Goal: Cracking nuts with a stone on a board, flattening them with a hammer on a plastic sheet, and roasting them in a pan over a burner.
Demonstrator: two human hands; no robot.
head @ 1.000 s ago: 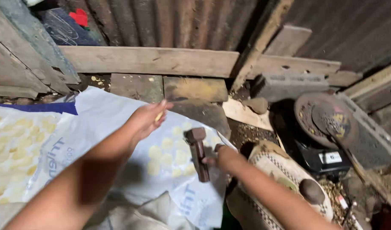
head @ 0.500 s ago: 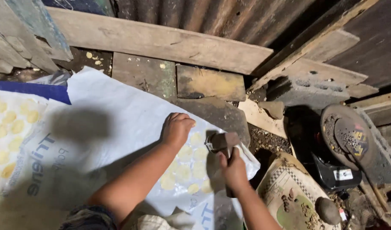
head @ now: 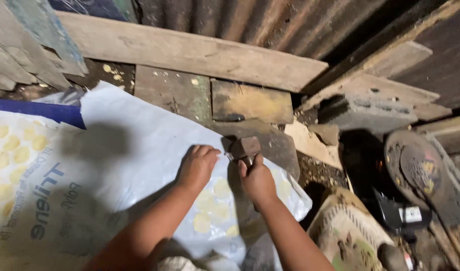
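Change: since the picture half a second back, both hands sit closer together and the hammer head has come down to the sheet's upper edge; a second back the left hand was raised and open, the hammer upright.
Right hand: the right hand (head: pixel 257 179) is clamped around the handle of a hammer (head: pixel 245 148), fist closed, thumb side up.
Hammer: its blocky dark head lies just past the knuckles, at the edge of the white sheet where the sheet meets the planks; whether it touches I cannot tell.
Left hand: the left hand (head: pixel 197 165) rests palm down on the sheet, fingers curled together, just beside the hammer head; what is under the fingers is hidden.
Sheet: a white plastic sack (head: pixel 139 165), printed with pale yellow discs and blue lettering, spreads under both forearms.
Planks: worn boards (head: pixel 190 52) lie beyond the sack, against a corrugated metal wall (head: pixel 250 20).
Right side: a concrete block (head: pixel 370 113), a round rusty disc (head: pixel 418 168), and a patterned woven mat (head: pixel 345 233) sit well apart from the hands.
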